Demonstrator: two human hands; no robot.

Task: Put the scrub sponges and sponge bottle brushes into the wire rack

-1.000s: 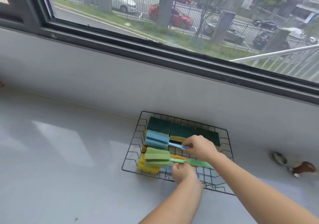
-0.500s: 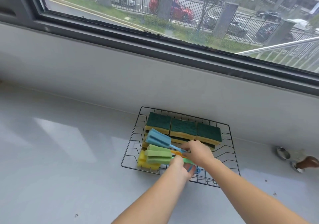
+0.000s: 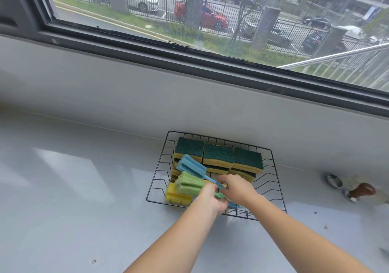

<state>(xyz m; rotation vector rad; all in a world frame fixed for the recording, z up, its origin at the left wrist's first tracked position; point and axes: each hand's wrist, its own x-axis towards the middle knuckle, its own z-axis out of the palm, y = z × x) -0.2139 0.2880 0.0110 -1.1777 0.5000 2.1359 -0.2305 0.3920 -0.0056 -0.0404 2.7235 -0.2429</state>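
A black wire rack (image 3: 275, 180) sits on the grey counter against the wall. Green-and-yellow scrub sponges (image 3: 219, 154) lie stacked along its back. At its front left lie three sponge bottle brushes: a blue one (image 3: 190, 165), a green one (image 3: 188, 183) and a yellow one (image 3: 175, 196). My left hand (image 3: 210, 198) is closed on the green brush's handle. Curled over the blue brush's handle is my right hand (image 3: 236, 189). The handles are mostly hidden under both hands.
A metal tamper with a brown wooden knob (image 3: 362, 190) and a small metal ring (image 3: 333, 180) lie on the counter right of the rack. The wall and window frame rise just behind the rack. Bare counter (image 3: 73, 188) spreads to the left.
The brush heads have settled lower into the rack's front left. Both hands have drawn together over the handles. The camera has shifted, showing the back sponges more fully.
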